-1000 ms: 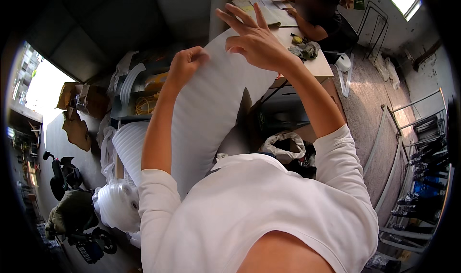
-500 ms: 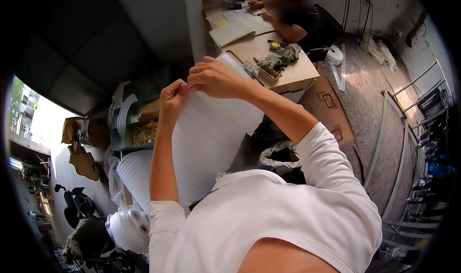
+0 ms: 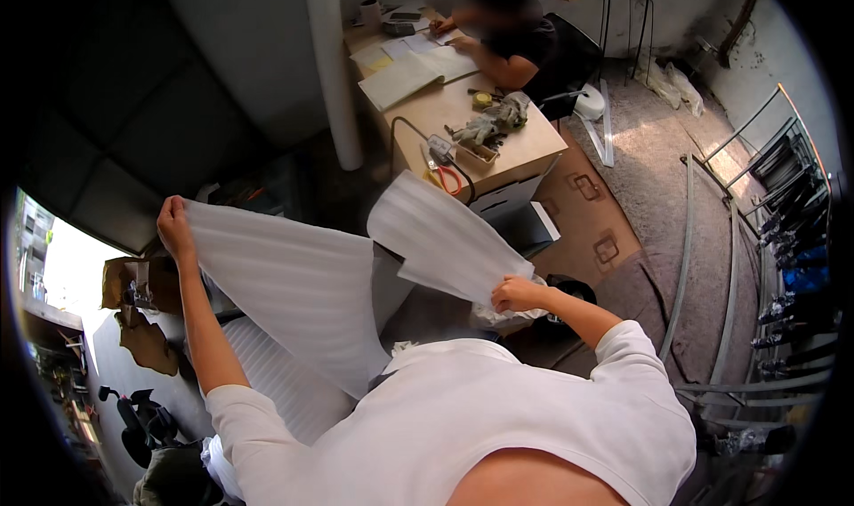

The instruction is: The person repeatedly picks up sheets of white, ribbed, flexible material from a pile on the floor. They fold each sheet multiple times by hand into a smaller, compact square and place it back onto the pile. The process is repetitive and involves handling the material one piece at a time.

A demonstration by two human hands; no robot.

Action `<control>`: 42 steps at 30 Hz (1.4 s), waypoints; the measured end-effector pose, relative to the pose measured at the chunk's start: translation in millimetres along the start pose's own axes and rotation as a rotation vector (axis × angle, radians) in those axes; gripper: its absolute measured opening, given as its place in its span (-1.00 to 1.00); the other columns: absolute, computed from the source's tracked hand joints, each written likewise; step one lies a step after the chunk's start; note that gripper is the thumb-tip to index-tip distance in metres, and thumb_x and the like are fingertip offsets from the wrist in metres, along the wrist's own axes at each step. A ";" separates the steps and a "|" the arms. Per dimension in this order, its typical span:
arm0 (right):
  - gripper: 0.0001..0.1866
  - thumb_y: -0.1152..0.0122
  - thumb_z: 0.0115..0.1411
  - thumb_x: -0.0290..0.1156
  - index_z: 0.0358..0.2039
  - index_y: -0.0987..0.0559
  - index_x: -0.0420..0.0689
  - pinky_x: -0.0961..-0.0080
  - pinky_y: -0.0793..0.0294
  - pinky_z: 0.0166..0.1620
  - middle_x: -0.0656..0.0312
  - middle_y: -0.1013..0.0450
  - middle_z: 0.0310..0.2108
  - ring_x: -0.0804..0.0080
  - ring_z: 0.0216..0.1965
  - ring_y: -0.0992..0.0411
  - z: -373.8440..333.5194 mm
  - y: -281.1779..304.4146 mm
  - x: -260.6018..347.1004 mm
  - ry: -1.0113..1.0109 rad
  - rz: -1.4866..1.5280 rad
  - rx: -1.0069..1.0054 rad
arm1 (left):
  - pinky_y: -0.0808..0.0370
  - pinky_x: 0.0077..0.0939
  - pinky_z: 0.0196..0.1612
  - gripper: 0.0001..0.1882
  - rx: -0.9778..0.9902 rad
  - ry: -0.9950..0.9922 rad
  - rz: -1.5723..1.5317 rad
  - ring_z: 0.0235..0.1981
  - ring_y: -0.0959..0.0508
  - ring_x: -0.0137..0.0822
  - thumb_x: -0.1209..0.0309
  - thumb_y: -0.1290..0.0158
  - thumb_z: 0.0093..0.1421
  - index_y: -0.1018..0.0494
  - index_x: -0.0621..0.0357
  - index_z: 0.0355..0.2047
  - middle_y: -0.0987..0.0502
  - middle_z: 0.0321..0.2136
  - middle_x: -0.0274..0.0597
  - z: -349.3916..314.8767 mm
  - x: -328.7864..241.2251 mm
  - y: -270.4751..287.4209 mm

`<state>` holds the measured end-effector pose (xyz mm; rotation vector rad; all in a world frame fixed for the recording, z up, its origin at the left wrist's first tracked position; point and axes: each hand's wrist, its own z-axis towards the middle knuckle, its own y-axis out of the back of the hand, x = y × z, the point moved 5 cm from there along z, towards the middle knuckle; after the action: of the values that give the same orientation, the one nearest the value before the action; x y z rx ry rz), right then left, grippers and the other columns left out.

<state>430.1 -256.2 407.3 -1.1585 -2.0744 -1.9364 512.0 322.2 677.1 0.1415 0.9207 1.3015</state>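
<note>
My left hand [image 3: 175,226], out to the left, is closed on the upper corner of a large white foam sheet [image 3: 285,270], which hangs in a slant down toward my lap. On the right, my right hand [image 3: 514,294] grips the near end of a separate, narrower foam piece [image 3: 440,234]. That piece stretches away from me toward the desk, and its far end curls. A gap lies between the two pieces. More ribbed white foam [image 3: 280,368] shows below the large sheet, by my left forearm; how far it runs under the sheet is hidden.
Ahead stands a desk [image 3: 525,154] with red-handled scissors [image 3: 447,179], a power strip [image 3: 439,148], gloves [image 3: 489,125] and papers. A person [image 3: 503,39] sits writing there. Torn cardboard [image 3: 142,328] lies left. Metal frames [image 3: 689,266] stand right. A bag [image 3: 511,319] sits below my right hand.
My hands were together on one foam sheet and are now far apart, left hand leftward, right hand rightward and nearer me. The foam is now in two pieces, one in each hand.
</note>
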 end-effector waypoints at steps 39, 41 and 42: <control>-0.88 -0.11 -0.13 -0.60 -0.52 -0.41 -0.12 0.50 -0.26 -0.24 0.29 -0.34 -0.54 0.35 -0.39 -0.31 180.5 247.3 222.9 0.394 -0.315 -0.715 | -0.27 -0.60 -0.57 -0.85 0.609 -0.038 -0.478 -0.65 -0.38 -0.38 0.49 0.13 0.09 -0.43 0.25 -0.51 -0.41 -0.68 -0.12 -129.0 -177.9 -31.7; -0.84 -0.15 -0.17 -0.59 -0.52 -0.42 -0.11 0.52 -0.25 -0.29 0.31 -0.31 -0.57 0.37 -0.43 -0.28 176.8 247.4 234.0 0.462 -0.365 -0.831 | -0.17 -0.64 -0.64 -0.80 0.544 0.003 -0.605 -0.71 -0.27 -0.48 0.46 0.15 0.12 -0.39 0.23 -0.60 -0.33 -0.75 -0.22 -130.8 -171.7 -32.2; -0.83 -0.17 -0.19 -0.59 -0.52 -0.42 -0.11 0.52 -0.24 -0.31 0.32 -0.30 -0.58 0.39 -0.45 -0.27 173.2 246.2 239.3 0.494 -0.390 -0.890 | -0.13 -0.65 -0.65 -0.77 0.546 0.021 -0.708 -0.71 -0.23 -0.52 0.46 0.17 0.13 -0.36 0.21 -0.63 -0.29 -0.77 -0.26 -130.5 -170.4 -33.9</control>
<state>471.1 -12.9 702.3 -0.2176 -1.2366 -3.0650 456.8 112.9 658.1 0.2007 1.1871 0.3840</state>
